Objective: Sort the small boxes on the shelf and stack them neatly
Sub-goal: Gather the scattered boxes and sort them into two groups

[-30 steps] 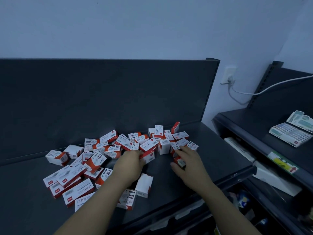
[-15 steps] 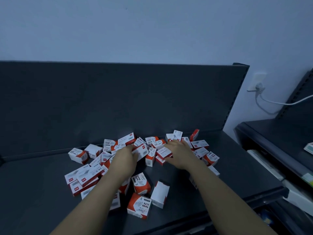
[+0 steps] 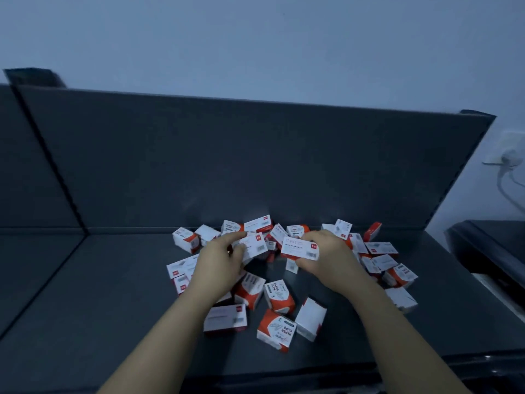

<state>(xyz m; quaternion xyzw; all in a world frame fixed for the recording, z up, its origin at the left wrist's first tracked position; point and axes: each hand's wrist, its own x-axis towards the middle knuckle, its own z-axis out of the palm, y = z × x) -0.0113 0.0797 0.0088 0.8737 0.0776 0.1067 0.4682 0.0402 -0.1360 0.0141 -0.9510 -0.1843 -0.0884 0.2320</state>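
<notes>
1. In the head view, the shelf (image 3: 85, 294) was a dark flat deck. An upright back panel (image 3: 227, 155) closed its far side, and a front lip (image 3: 312, 368) ended its near side.
2. The widest open deck lay left of the pile, reaching a seam (image 3: 51, 166) where another panel section joined. A narrower strip ran between the pile and the front lip. To the right, only a short stretch remained before the shelf's edge.
3. The small boxes (image 3: 380, 248), red and white, lay jumbled right of the deck's middle. The farthest ones sat just beside the foot of the back panel.
4. The left hand (image 3: 220, 261) had its fingers curled round a left-held box (image 3: 252, 247), white face up, over the pile's middle.
5. The right hand (image 3: 329, 257) pinched a right-held box (image 3: 299, 248), fingers on its far edge and thumb under its near edge. That box was just beside the other held one.
6. Counted: two hands, each holding one box. Five boxes lay loose nearest the lip, among them a paper-clip box (image 3: 277, 332). The whole pile looked like roughly thirty, but overlaps and the hands hid some, so the exact number could not be told.
7. At the far right stood one neighbouring shelf (image 3: 488, 243) and one wall socket (image 3: 508, 157) with a cable hanging from it.
</notes>
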